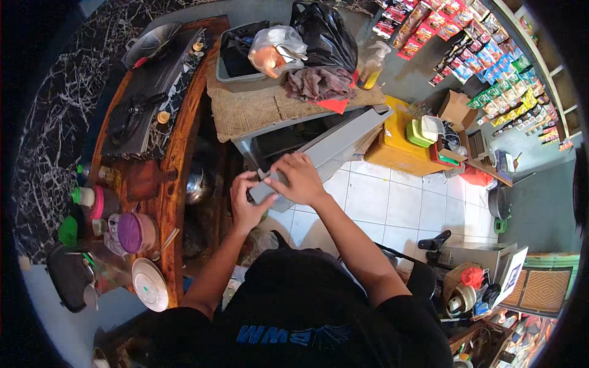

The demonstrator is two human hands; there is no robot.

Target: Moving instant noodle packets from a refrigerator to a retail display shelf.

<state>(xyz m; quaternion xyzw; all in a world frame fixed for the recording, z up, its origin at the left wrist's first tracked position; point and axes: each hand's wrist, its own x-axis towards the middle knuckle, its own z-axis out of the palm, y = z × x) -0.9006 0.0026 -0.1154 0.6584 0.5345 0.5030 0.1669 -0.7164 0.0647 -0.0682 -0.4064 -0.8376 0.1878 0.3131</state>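
A grey door panel [340, 142] stands ajar at a slant on the front of a low grey cabinet, possibly a small refrigerator, with a dark inside. My left hand [248, 202] pinches the panel's near end, thumb on one face and fingertips at the corner. Beside it, my right hand [297, 179] grips the same end from above, its fingers bent over the edge and its thumb towards the left hand. Flattened brown cardboard [248, 115] covers the cabinet top. A crumpled brownish cloth [320, 83] lies there over something red.
A grey basin [244, 80], black plastic bag [326, 37] and pump bottle [372, 69] stand on the cabinet. Left is a wooden counter [172, 202] with a gas stove [133, 110]. An orange-yellow box [391, 152] stands right on white floor tiles [363, 198]. Sachets [487, 60] hang beyond.
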